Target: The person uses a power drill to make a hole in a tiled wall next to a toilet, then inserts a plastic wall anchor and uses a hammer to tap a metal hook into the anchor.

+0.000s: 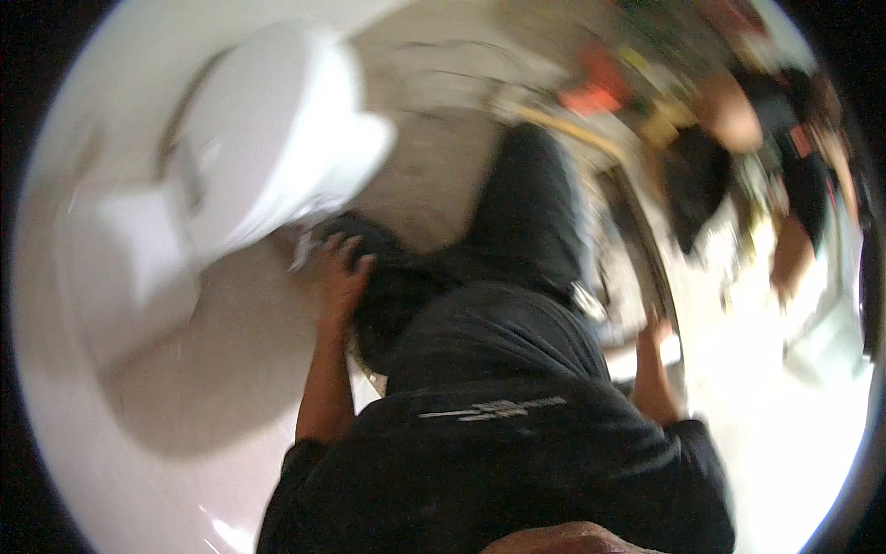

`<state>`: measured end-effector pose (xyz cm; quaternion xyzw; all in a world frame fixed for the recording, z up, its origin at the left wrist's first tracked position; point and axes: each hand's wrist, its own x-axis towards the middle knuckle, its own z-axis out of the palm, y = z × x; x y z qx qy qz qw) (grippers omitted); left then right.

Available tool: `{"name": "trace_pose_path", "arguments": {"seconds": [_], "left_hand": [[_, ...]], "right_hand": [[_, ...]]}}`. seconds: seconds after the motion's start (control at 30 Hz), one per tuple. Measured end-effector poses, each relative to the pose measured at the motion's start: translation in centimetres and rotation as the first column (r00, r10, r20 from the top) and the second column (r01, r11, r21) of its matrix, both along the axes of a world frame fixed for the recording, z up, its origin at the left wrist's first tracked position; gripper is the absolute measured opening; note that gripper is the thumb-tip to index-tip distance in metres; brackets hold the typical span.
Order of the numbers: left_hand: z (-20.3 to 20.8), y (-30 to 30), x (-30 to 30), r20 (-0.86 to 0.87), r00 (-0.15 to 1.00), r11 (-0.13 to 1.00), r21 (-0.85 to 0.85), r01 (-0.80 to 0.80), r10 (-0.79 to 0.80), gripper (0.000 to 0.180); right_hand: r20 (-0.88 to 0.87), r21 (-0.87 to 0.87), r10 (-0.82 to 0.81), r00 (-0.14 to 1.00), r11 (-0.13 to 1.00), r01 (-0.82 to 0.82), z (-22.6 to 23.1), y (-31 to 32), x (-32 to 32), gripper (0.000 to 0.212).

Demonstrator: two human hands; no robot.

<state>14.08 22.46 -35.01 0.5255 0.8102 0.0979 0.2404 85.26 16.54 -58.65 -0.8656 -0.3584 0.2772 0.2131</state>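
My left hand (pixel 343 282) rests by my bent left knee, its fingers spread, with nothing visible in it. Just beyond it, a crumpled whitish scrap (pixel 303 247) lies at the foot of a white toilet (pixel 277 129). My right hand (pixel 652 340) is low at my right side, beside a long dark edge (pixel 657 245). Motion blur smears its fingers, so I cannot make out whether it grips that edge or anything else. Dark trousers (pixel 531 203) cover my bent legs between the two hands.
The toilet's white tank (pixel 129 268) stands at the left. A yellow strip (pixel 572 129) lies ahead, near an orange object (pixel 595 83) and blurred clutter. Another person (pixel 798 138) in dark clothing is at the far right. Thin cables (pixel 461 44) trail across the floor.
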Motion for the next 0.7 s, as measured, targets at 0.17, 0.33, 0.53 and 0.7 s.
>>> {"name": "trace_pose_path", "arguments": {"seconds": [0.17,0.33,0.53,0.7], "left_hand": [[0.8,-2.4,0.5,-0.227,0.970,0.996,0.036,-0.084,0.090,0.042],[-0.9,-4.0,1.7,-0.100,0.979,0.954,0.259,-0.148,0.179,0.023],[4.6,-3.0,4.7,-0.009,0.950,0.920,0.252,-0.300,0.312,0.030],[0.2,-7.0,5.2,-0.398,0.883,0.953,0.262,-0.151,0.249,0.035]], "right_hand": [[-0.414,-0.044,0.127,0.901,0.986,-0.159,4.9,14.1,-16.9,0.030],[0.076,0.455,0.688,0.721,0.620,-0.639,16.3,24.7,-28.4,0.013],[0.235,0.469,0.904,0.357,0.216,-0.856,21.3,27.6,-37.7,0.011],[0.417,0.052,0.883,0.214,0.211,-0.976,20.5,27.5,-41.0,0.015]]}}
